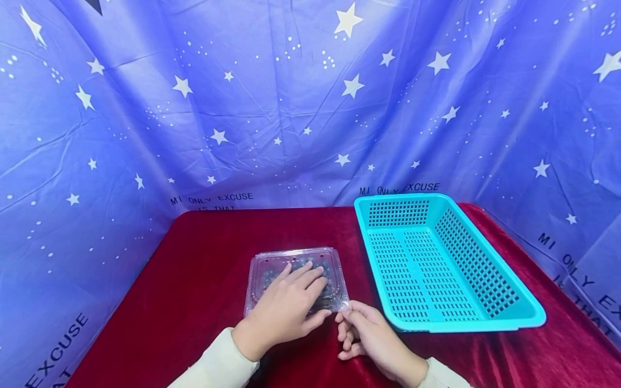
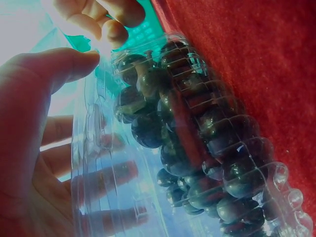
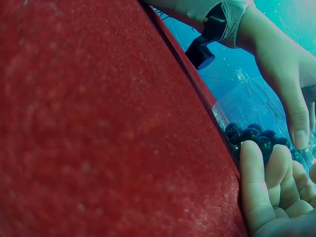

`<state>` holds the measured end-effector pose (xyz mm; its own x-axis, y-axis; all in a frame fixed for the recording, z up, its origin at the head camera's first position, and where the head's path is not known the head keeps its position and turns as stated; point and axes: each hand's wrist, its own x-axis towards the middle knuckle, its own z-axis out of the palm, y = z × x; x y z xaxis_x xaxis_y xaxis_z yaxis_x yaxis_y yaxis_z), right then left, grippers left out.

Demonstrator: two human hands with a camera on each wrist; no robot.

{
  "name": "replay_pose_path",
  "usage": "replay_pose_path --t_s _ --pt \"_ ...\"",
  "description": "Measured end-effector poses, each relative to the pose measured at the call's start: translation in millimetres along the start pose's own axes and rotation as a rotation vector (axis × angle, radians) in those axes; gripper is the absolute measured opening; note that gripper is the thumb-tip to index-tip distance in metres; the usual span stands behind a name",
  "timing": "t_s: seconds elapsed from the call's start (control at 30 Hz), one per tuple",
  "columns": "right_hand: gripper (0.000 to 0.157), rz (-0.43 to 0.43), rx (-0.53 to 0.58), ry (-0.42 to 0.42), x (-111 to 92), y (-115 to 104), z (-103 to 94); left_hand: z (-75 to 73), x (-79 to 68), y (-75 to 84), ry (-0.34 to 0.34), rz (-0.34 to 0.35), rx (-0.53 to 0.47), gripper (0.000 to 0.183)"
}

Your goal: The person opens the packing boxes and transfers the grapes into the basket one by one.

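Note:
A clear plastic clamshell box [image 1: 256, 269] lies on the red cloth with its lid down. Dark round fruits like grapes [image 2: 197, 143] show through its wall, piled along the bottom. My left hand [image 1: 288, 302] lies across the lid with its fingers stretched out, and its thumb points toward the near right corner. At that corner my right hand [image 1: 375, 334] pinches the box's edge between thumb and forefinger, its other fingers loosely curled. In the right wrist view, the right fingers [image 3: 254, 173] partly cover the fruits.
A turquoise plastic basket [image 1: 417, 269] with slotted walls stands right of the box, close to my right hand. Velvety red cloth [image 1: 194, 269] covers the table. A blue curtain with stars [image 1: 281, 108] hangs behind and at both sides.

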<state>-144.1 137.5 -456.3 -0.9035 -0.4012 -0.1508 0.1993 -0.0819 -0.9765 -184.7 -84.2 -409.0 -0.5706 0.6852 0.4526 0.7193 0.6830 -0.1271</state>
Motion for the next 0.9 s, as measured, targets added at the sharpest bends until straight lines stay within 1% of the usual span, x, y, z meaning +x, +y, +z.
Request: replay_pose_path --t_s 0.3,0.53,0.9 --pt "0.036 -0.001 0.01 -0.005 0.5 0.8 -0.5 1.1 -0.2 -0.4 0.011 0.005 0.007 0.055" --pt "0.035 0.002 0.014 0.004 0.4 0.7 -0.3 -0.6 -0.3 0.2 0.028 -0.008 -0.002 0.054" --pt "0.034 0.0 0.005 0.007 0.7 0.3 -0.1 -2.5 0.6 -0.3 0.024 -0.002 0.002 0.053"
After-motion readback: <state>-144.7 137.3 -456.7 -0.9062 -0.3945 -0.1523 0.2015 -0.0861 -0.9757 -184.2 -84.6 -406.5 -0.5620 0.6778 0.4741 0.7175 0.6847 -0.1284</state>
